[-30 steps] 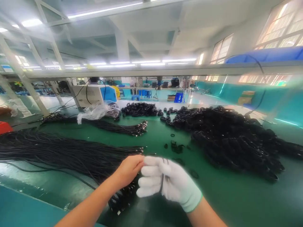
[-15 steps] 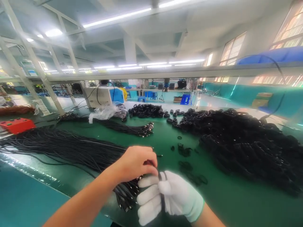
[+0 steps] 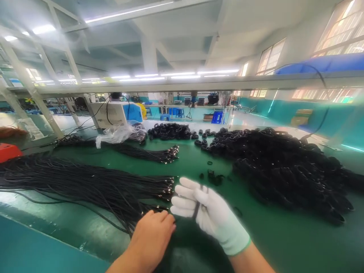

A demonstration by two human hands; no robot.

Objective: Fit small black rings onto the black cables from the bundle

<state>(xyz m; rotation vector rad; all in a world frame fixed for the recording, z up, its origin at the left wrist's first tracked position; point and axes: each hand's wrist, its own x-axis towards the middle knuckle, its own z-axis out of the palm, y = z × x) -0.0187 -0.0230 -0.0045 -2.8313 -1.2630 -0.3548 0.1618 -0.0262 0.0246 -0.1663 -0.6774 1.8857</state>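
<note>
My right hand (image 3: 213, 212), in a white glove with a green cuff, is palm up with its fingers stretched toward the cables. Its thumb presses a thin black band (image 3: 196, 209) against the fingers. Lower left of it, my bare left hand (image 3: 155, 235) is closed, fingers curled down by the cable ends; what they hold, if anything, is hidden under the hand. A long bundle of black cables (image 3: 93, 180) reaches in from the left, with shiny metal tips near both hands.
Right of my hands lies a large heap of black coils (image 3: 278, 170). Behind are a smaller pile of black rings (image 3: 170, 131), a second cable bundle (image 3: 148, 153), a clear plastic bag (image 3: 116, 133) and a white-and-blue machine (image 3: 113, 113). A red box (image 3: 10, 152) stands at left.
My left hand has come away from the gloved hand and moved down and left to the cable ends. The right hand has risen slightly, still with the black band. The view has turned slightly right.
</note>
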